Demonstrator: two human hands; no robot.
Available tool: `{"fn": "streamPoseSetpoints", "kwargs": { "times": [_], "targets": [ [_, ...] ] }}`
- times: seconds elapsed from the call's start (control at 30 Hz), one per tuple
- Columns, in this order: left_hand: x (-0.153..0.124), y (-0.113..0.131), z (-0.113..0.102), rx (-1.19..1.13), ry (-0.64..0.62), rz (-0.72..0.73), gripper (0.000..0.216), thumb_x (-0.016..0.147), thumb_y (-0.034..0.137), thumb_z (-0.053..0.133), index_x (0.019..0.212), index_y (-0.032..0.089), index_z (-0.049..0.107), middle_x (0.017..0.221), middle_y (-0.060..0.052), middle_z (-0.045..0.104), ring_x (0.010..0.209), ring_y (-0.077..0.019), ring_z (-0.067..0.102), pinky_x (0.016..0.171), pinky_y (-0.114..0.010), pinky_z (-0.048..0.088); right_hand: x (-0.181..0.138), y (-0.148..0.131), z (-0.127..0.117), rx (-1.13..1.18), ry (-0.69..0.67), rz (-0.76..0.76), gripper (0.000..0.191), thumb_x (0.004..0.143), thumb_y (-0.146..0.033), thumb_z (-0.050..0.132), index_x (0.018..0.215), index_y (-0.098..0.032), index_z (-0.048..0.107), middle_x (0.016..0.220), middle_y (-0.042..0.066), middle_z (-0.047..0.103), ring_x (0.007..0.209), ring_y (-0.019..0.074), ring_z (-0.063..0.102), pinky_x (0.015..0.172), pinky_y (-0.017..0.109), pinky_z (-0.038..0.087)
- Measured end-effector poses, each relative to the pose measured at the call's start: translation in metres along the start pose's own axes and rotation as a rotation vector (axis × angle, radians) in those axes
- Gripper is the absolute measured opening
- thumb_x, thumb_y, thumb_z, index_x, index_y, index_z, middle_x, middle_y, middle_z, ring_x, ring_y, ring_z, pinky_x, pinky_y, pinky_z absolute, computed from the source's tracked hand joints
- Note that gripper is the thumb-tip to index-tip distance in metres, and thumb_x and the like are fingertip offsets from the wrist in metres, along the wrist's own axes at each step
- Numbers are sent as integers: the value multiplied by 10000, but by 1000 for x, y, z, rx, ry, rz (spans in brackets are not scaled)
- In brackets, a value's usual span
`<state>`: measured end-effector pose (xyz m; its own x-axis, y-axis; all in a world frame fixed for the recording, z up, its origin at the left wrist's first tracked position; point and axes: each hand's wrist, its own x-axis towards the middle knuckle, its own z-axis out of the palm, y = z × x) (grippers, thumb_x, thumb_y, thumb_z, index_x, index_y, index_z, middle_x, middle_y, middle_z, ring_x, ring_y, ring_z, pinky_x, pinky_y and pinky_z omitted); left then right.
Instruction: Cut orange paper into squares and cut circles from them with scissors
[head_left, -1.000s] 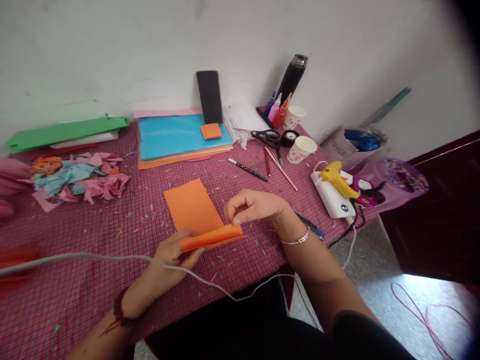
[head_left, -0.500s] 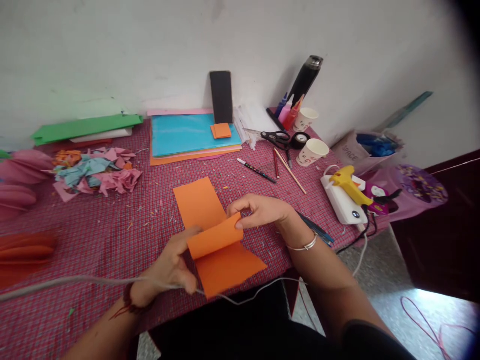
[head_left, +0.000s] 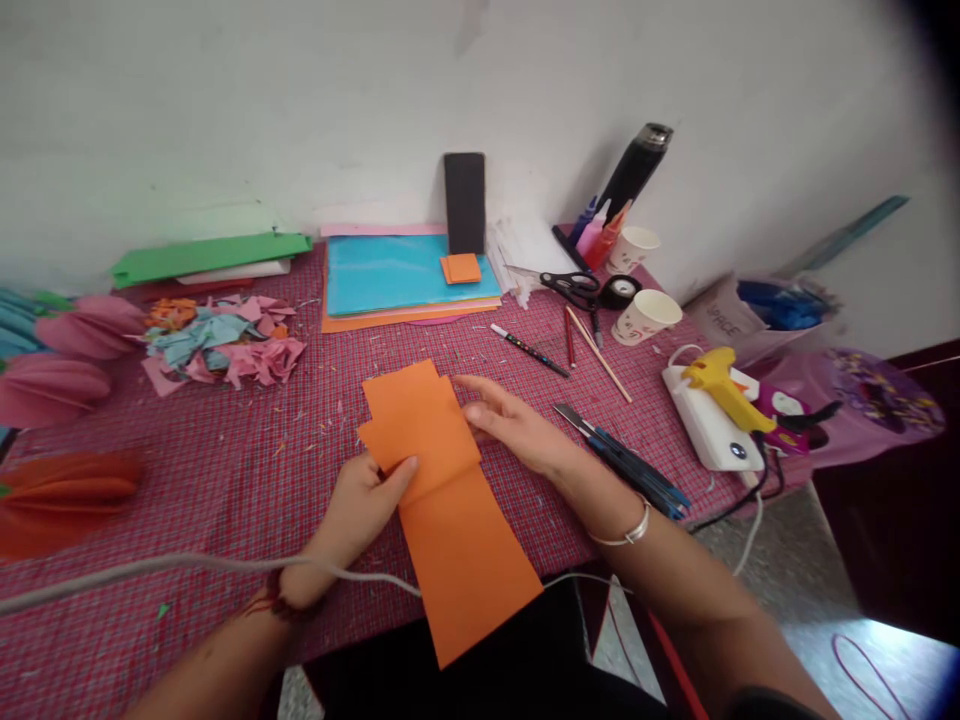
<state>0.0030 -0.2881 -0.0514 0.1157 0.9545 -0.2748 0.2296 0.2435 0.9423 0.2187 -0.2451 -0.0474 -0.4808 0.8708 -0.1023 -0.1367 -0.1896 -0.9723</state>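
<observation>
A creased sheet of orange paper (head_left: 466,560) is unfolded over the table's near edge, with a fold line across it. My left hand (head_left: 361,510) is closed on its left side, the thumb pressed on top and the fingers underneath. At the right edge of the sheet, my right hand (head_left: 517,425) has its fingers stretched out; whether the fingertips touch the paper I cannot tell. Beneath the sheet's far end, another orange piece (head_left: 394,376) shows along its upper edge.
Crumpled paper scraps (head_left: 225,340) lie left, near folded paper ornaments (head_left: 82,325). Behind stand a blue sheet stack (head_left: 386,270) and a phone (head_left: 465,205). To the right are scissors (head_left: 571,290), paper cups (head_left: 646,318), a cutter (head_left: 574,418) and a yellow glue gun (head_left: 724,385). A white cable (head_left: 187,562) crosses in front.
The orange sheet was curled over and has been opened flat. My right hand has let go of its curled edge and moved to the right side; my left thumb now presses on the paper.
</observation>
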Motion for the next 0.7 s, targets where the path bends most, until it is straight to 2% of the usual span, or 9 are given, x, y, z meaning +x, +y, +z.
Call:
{"fn": "streamPoseSetpoints", "kwargs": {
  "times": [0.07, 0.1, 0.23, 0.33, 0.4, 0.5, 0.53, 0.6, 0.7],
  "targets": [
    [2, 1, -1, -69, -19, -77, 371, 744, 400, 687, 1004, 137, 721, 1062, -74, 750, 946, -253, 707, 810, -325, 568, -7, 7, 3, -52, 75, -11, 562, 908, -417, 578, 1389, -270, 329, 944, 13, 630, 819, 160, 591, 786, 325, 474],
    [3, 2, -1, -102, -44, -108, 390, 742, 403, 695, 1022, 132, 715, 1064, -81, 749, 936, -252, 708, 795, -323, 567, -11, 9, 4, -85, 71, -23, 531, 912, -381, 567, 1380, -272, 340, 942, 12, 625, 816, 159, 588, 773, 320, 472],
    [9, 3, -4, -222, -102, -183, 404, 738, 371, 710, 1045, 108, 691, 1030, -108, 748, 888, -242, 710, 780, -332, 562, -22, 10, 9, -287, -43, -12, 169, 868, -243, 568, 1032, -217, 602, 925, 18, 625, 851, 161, 589, 776, 309, 457],
    [10, 4, -12, -214, -101, -158, 413, 803, 390, 639, 1092, 96, 638, 1052, -134, 731, 886, -240, 706, 785, -370, 570, -19, 11, 13, -413, -6, 13, 126, 833, -135, 530, 863, -190, 639, 844, 10, 634, 807, 147, 590, 758, 292, 451],
    [8, 5, -21, -26, 47, 46, 421, 858, 377, 578, 1194, 123, 566, 1143, -139, 695, 964, -238, 689, 824, -399, 566, -13, 14, 17, -447, 66, 56, 160, 825, -104, 503, 837, -184, 640, 815, 8, 641, 760, 137, 585, 715, 273, 446],
    [1, 8, -31, 560, 333, 574, 433, 849, 273, 617, 1261, 172, 526, 1272, -131, 626, 1168, -254, 594, 979, -451, 494, -3, 17, 18, -491, 123, 135, 168, 826, -107, 497, 840, -180, 647, 773, 7, 647, 687, 132, 566, 640, 254, 430],
    [-1, 8, -30, 758, 341, 736, 394, 842, 233, 627, 1225, 174, 559, 1280, -125, 623, 1205, -261, 566, 1029, -464, 454, 1, 17, 18, -503, 117, 146, 172, 826, -106, 493, 840, -179, 649, 772, 9, 652, 684, 133, 567, 636, 252, 430],
    [-4, 6, -22, 1009, 188, 980, 236, 873, 182, 575, 1102, 171, 632, 1225, -95, 659, 1192, -240, 571, 1103, -454, 377, 8, 15, 16, -513, 85, 146, 191, 824, -94, 477, 836, -179, 648, 788, 11, 667, 705, 136, 581, 662, 252, 445],
    [-2, -5, -4, 1151, 41, 1057, 287, 928, 287, 520, 1158, 157, 632, 1233, -73, 664, 1218, -221, 548, 1161, -418, 288, 19, 11, 13, -543, 45, 134, 205, 829, -91, 464, 837, -180, 648, 807, 12, 685, 739, 140, 603, 703, 254, 463]
  ]
}}
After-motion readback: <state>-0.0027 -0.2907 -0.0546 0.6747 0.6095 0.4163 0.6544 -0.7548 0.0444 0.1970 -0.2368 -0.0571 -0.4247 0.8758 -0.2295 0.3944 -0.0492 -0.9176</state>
